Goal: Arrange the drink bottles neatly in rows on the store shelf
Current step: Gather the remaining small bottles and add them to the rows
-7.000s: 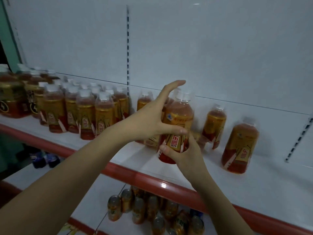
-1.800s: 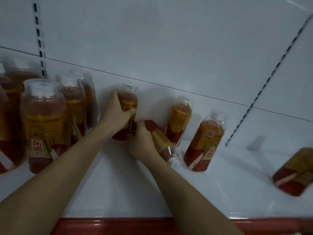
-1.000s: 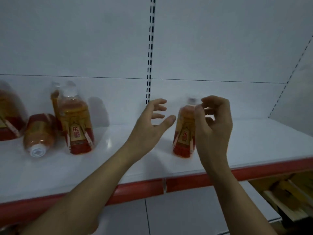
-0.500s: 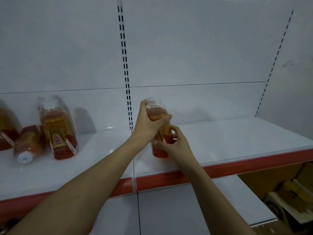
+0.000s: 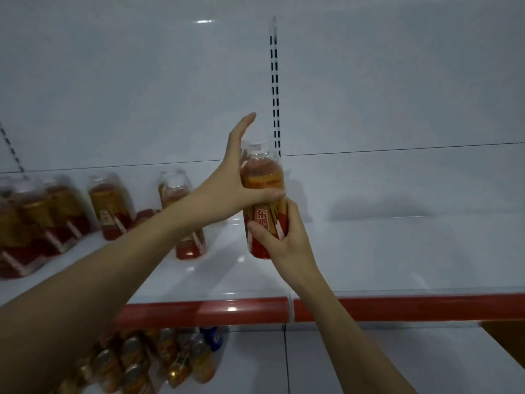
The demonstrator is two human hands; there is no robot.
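Here, a person's two bare hands are holding one drink bottle (image 5: 264, 203) upright near the middle of the view, over a white store shelf (image 5: 397, 251) with a red front edge (image 5: 397, 308). The left hand (image 5: 235, 177) is reaching in from seven o'clock and gripping the bottle's upper body, its thumb lying across the front just under the amber shoulder and its fingers stretching up behind the clear cap. The right hand (image 5: 284, 240) is coming up from five o'clock and clasping the lower part of the bottle, thumb on the gold and red label, fingers wrapping the right side. Whether the bottle's base is touching the shelf cannot be told.

At nine o'clock from the held bottle, another bottle (image 5: 184, 217) is standing just beside it, partly hidden by the left forearm. Further toward nine o'clock, a loose group of bottles (image 5: 51, 220) is blurring toward the left edge. At three o'clock the shelf is lying bare. At seven o'clock, below the red edge, a lower shelf is carrying a cluster of small bottles (image 5: 159, 362).
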